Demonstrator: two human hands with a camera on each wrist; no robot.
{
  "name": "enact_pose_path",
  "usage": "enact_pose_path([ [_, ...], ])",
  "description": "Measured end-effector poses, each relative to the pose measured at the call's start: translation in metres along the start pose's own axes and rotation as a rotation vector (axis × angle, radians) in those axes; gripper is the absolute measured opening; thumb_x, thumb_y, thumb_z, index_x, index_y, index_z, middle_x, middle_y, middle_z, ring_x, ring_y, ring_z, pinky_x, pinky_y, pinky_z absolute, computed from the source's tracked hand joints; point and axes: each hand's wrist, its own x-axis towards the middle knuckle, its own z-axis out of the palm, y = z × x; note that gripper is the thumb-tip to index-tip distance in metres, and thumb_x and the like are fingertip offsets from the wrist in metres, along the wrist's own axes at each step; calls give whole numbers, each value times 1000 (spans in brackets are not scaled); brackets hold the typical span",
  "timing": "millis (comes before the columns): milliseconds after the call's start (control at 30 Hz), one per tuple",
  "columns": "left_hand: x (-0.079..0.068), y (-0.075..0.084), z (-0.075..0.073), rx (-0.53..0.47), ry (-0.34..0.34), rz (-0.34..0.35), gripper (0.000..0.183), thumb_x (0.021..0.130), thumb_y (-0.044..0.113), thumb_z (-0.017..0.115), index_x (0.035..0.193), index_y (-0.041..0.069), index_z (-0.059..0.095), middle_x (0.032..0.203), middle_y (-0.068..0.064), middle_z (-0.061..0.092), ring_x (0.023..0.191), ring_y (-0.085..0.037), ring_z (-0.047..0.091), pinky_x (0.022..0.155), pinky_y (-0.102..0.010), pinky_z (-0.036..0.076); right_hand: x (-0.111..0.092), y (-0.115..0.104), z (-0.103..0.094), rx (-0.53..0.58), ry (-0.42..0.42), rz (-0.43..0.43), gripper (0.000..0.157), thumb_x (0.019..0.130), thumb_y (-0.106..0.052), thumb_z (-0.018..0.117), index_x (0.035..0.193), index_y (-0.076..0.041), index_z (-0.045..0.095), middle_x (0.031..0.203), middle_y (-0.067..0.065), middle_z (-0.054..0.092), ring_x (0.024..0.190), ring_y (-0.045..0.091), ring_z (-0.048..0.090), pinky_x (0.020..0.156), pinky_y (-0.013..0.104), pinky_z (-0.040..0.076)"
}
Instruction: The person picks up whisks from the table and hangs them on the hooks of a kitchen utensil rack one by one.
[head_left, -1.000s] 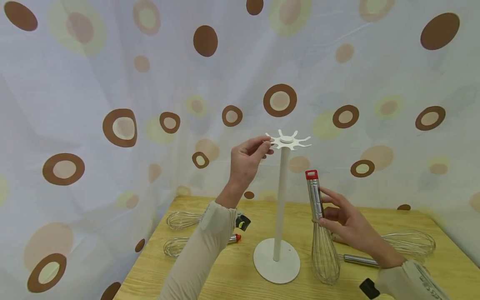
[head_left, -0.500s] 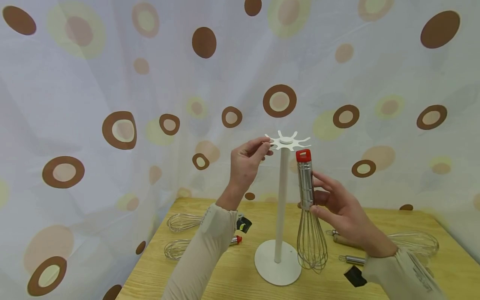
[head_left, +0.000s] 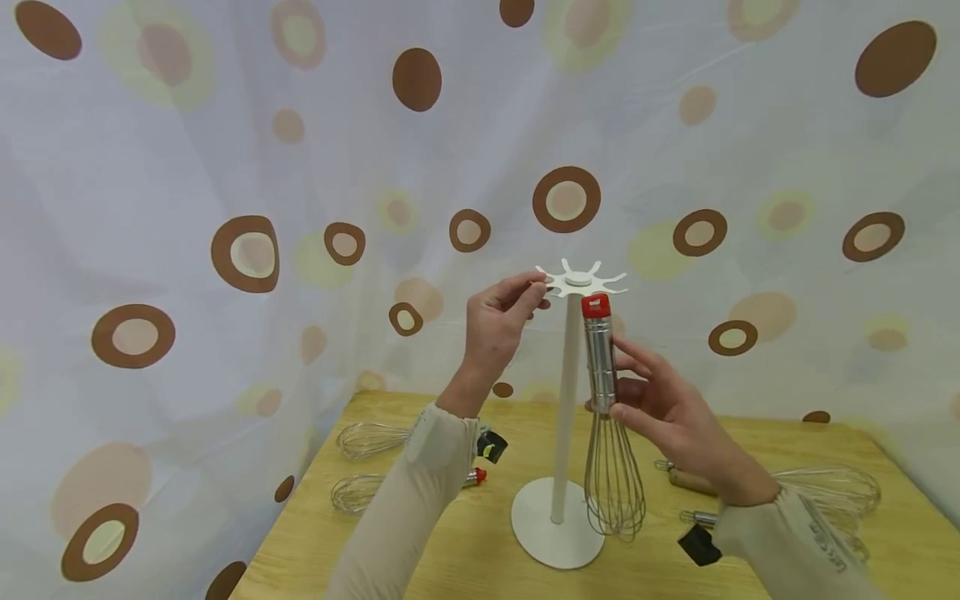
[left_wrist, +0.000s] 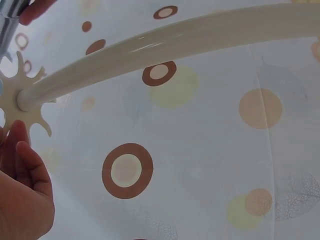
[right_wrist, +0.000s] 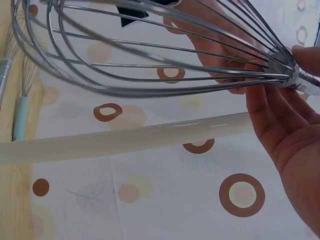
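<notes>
A white stand has a round base, an upright pole and a flat spoked hook plate on top. My left hand pinches the plate's left edge between thumb and fingers. Just right of the pole, my right hand grips a wire whisk near the bottom of its steel handle. The whisk is nearly upright, its red hanging loop at the top, just below the plate's front right. Its wire loops cross the right wrist view. In the left wrist view the handle shows at the upper left corner.
Two whisks lie at the left of the wooden table: a plain one and one with a red end, both partly behind the left sleeve. More whisks lie at the right. A teal-handled whisk shows in the right wrist view.
My right hand has raised the whisk and carried it left, bringing its red end close under the hook plate. The left hand has kept its hold on the plate.
</notes>
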Motion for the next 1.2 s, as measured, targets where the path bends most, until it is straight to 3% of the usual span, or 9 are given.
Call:
enact_pose_path([
  [267, 0, 2, 1, 23, 13, -4, 19, 91, 3, 62, 106, -7, 68, 95, -19, 68, 74, -7, 65, 67, -26, 49, 2, 6, 1, -50, -9, 38, 72, 92, 13, 49, 151, -6, 14, 129, 11, 46, 105, 22, 61, 83, 31, 52],
  [367, -2, 15, 2, 25, 9, -4, 19, 91, -1, 60, 105, -11, 66, 95, -24, 66, 77, -22, 66, 67, -22, 48, 1, 10, 3, -85, 13, 47, 74, 91, 14, 50, 152, -7, 14, 127, 11, 47, 104, 20, 61, 83, 29, 51],
  [467, -4, 28, 5, 30, 8, 3, 18, 91, -4, 59, 105, -14, 65, 95, -29, 64, 77, -25, 66, 66, -19, 47, 1, 12, 4, -135, 46, 57, 74, 90, 15, 50, 151, -7, 15, 125, 10, 50, 104, 18, 61, 83, 26, 51],
  [500, -4, 32, 5, 33, 7, 5, 18, 91, -5, 58, 104, -15, 64, 95, -31, 64, 76, -25, 65, 66, -20, 47, 0, 13, 4, -156, 57, 61, 74, 90, 16, 51, 151, -7, 16, 125, 9, 50, 104, 17, 61, 83, 25, 50],
  [600, -4, 32, 5, 38, 12, 14, 17, 91, -5, 58, 103, -14, 64, 94, -31, 64, 73, -9, 63, 66, -26, 49, 0, 14, 5, -207, 84, 84, 74, 89, 16, 52, 151, -6, 18, 125, 7, 52, 104, 14, 60, 84, 23, 49],
  [667, -4, 33, 5, 43, 16, 18, 17, 91, -5, 58, 103, -14, 65, 94, -31, 64, 73, -8, 63, 66, -29, 49, -2, 15, 6, -227, 98, 110, 75, 88, 16, 54, 151, -6, 19, 124, 6, 52, 104, 12, 59, 84, 22, 49],
  [900, -4, 34, 6, 41, 23, 33, 16, 90, -6, 58, 103, -15, 64, 94, -31, 64, 74, -28, 64, 64, -23, 47, -12, 20, 2, -199, 90, 136, 73, 89, 15, 53, 150, -6, 20, 125, 4, 54, 104, 15, 60, 83, 25, 50],
  [1067, -3, 34, 7, 50, 25, 28, 16, 91, -5, 58, 103, -15, 64, 94, -31, 64, 74, -29, 64, 64, -24, 47, -28, 29, -9, -223, 78, 133, 67, 89, 16, 52, 148, -4, 26, 126, 1, 55, 103, 17, 62, 83, 25, 51],
  [1200, -3, 34, 7, 55, 28, 20, 16, 91, -5, 58, 102, -14, 64, 93, -30, 64, 75, -38, 63, 63, -25, 48, -43, 36, -21, -261, 70, 138, 63, 89, 16, 51, 146, -2, 30, 124, -1, 57, 101, 15, 62, 82, 22, 50],
])
